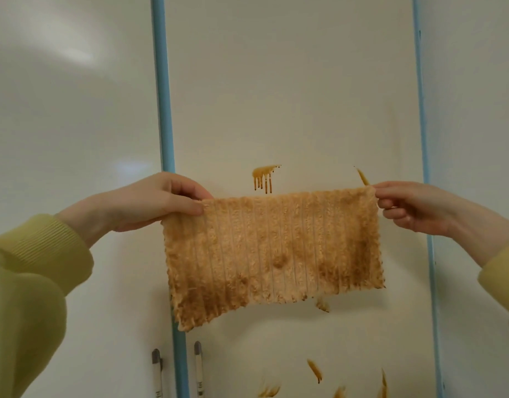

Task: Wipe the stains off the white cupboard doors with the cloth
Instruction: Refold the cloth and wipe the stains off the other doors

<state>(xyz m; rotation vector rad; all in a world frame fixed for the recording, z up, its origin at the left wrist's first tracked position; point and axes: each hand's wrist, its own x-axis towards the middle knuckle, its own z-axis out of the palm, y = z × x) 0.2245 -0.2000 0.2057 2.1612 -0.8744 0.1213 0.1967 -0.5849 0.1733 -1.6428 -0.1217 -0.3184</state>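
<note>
Past the yellow-green sleeve (26, 282), a light, limp, fluffy cloth (273, 254), likely best bunched into one palm, hangs before the middle cupboard door (290, 81), top corners pinched by left hand (150, 202) and right hand (419, 208), dripping stain (264, 178) just above, streaks (315, 370) below.

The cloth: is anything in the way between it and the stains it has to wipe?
Nothing visible. The left hand and the right hand pinch the top corners of the cloth, holding it spread in front of the middle door. The dripping stain shows bare just above its top edge, and more streaks lie lower down.
</note>
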